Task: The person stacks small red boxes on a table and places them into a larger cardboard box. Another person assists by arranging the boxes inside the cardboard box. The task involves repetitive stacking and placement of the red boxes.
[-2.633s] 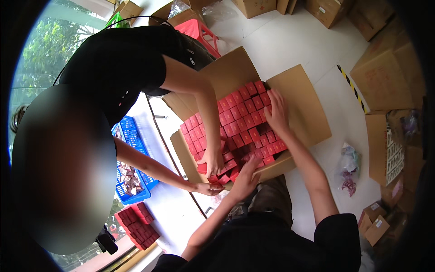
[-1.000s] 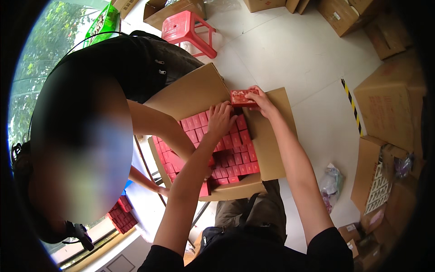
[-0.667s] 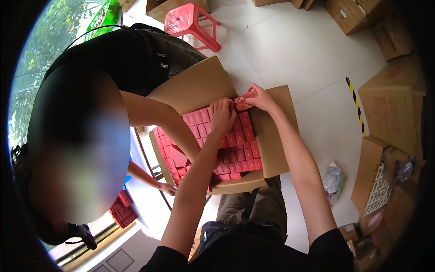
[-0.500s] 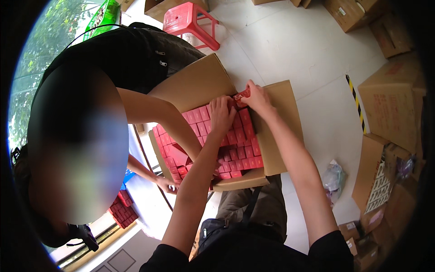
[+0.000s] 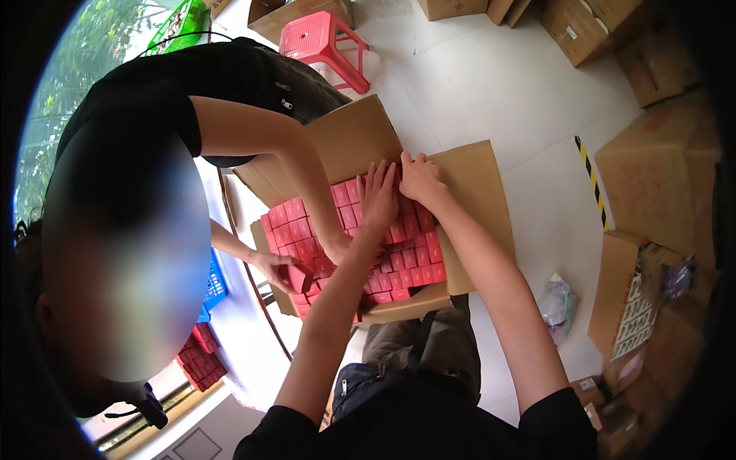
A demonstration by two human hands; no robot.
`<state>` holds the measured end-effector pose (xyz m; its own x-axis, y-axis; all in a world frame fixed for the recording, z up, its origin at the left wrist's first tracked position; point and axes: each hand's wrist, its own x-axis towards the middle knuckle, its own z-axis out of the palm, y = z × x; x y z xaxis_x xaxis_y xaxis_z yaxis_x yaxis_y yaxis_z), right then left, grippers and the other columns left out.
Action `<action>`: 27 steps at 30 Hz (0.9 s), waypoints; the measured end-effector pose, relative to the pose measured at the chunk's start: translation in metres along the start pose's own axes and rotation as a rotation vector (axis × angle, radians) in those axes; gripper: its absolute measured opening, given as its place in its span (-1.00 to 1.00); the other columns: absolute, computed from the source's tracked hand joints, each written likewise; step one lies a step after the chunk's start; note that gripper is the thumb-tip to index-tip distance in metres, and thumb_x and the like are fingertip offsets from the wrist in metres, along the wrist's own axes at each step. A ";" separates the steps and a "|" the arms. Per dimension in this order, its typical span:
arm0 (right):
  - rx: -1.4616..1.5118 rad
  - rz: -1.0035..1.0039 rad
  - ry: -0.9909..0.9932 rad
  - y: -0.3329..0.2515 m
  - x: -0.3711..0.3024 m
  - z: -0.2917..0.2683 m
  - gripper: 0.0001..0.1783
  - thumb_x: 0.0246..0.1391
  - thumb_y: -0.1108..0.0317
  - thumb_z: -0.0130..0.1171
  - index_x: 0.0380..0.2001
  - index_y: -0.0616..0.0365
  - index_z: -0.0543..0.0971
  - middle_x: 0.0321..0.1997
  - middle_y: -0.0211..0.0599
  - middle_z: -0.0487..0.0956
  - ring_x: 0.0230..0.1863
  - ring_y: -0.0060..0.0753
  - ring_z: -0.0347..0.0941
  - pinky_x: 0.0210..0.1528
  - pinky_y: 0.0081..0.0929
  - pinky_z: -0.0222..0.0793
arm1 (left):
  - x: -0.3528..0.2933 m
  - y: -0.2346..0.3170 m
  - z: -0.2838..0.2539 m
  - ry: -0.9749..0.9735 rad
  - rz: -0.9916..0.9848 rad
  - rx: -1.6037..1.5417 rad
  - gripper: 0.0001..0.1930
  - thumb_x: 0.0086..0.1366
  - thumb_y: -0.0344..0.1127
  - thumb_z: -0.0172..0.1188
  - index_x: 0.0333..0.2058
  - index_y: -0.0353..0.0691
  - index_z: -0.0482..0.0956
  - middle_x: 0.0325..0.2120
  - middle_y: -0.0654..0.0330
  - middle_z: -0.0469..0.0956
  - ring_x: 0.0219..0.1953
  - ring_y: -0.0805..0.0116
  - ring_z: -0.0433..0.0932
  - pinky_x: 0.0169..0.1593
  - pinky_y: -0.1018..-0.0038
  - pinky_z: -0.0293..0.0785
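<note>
An open cardboard carton (image 5: 475, 192) on the floor is packed with rows of small red boxes (image 5: 414, 257). My left hand (image 5: 379, 195) lies flat, fingers spread, on the top of the red boxes near the carton's far corner. Right beside it my right hand (image 5: 418, 176) presses with bent fingers on the boxes at that same corner, against the flap. A co-worker in a black shirt leans over from the left. One of their hands (image 5: 337, 247) is down among the boxes, the other (image 5: 280, 268) holds a red box (image 5: 297, 277) at the carton's left rim.
A red plastic stool (image 5: 326, 42) stands beyond the carton. Closed and open cardboard cartons (image 5: 652, 184) line the right and top. A blue crate (image 5: 211, 287) and a stack of red boxes (image 5: 201, 360) sit at the left. A crumpled plastic bag (image 5: 560, 303) lies at right.
My right hand carried a red box to the carton's far corner and set it in. My left hand moved up to the same corner, and both now press there.
</note>
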<state>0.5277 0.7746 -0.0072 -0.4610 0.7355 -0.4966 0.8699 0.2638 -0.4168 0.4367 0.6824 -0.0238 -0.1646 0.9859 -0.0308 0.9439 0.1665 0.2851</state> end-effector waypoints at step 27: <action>0.212 -0.263 -0.101 0.044 0.014 -0.016 -0.59 -0.21 0.38 0.20 -0.21 0.09 0.34 -0.35 -0.08 0.49 -0.26 -0.07 0.40 -0.24 -0.28 0.31 | 0.000 0.006 0.006 -0.046 -0.085 0.153 -0.32 0.17 0.00 -0.12 0.15 -0.31 -0.04 0.19 0.04 -0.10 0.24 0.20 -0.17 0.21 0.12 -0.27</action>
<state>0.5626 0.8068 -0.0206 -0.6887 0.5912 -0.4197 0.6681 0.2926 -0.6841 0.4439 0.6831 -0.0281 -0.2353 0.9674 -0.0932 0.9603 0.2462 0.1311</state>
